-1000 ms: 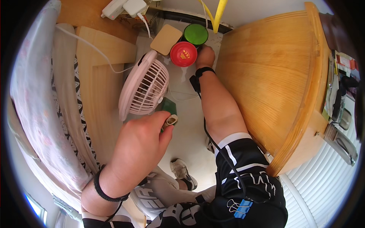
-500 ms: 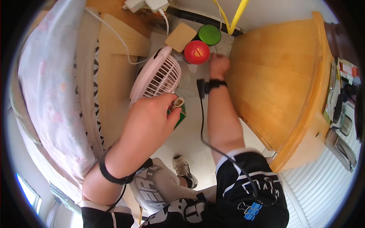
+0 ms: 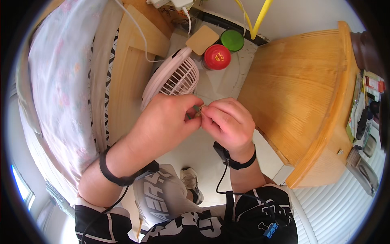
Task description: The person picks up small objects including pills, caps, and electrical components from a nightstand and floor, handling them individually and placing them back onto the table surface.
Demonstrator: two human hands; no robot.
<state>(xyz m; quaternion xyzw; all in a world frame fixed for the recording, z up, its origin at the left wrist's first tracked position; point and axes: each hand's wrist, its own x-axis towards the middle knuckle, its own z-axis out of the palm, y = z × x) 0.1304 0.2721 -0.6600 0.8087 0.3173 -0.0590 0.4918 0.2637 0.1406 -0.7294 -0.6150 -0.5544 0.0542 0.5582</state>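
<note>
My left hand (image 3: 164, 120) is closed in a pinch around a small tan piece with a round, ring-like end (image 3: 200, 108). My right hand (image 3: 232, 124) meets it from the other side, thumb and fingertips pinched together at the edge of that piece. The fingers hide most of it, so its full shape cannot be told. Just beyond my left hand stands a pale pink fan (image 3: 172, 75) with a slatted grille.
On the floor ahead sit a red-lidded round container (image 3: 217, 57), a green-lidded one (image 3: 232, 40) and a tan board (image 3: 202, 40). A wooden cabinet (image 3: 292, 93) stands right, a bed with floral cover (image 3: 61, 93) left. A yellow pipe (image 3: 260, 20) bends by the far wall.
My right hand has come back from the floor beside the red-lidded container to my left hand. The green part beneath the tan round end, seen earlier in my left hand, is now mostly covered.
</note>
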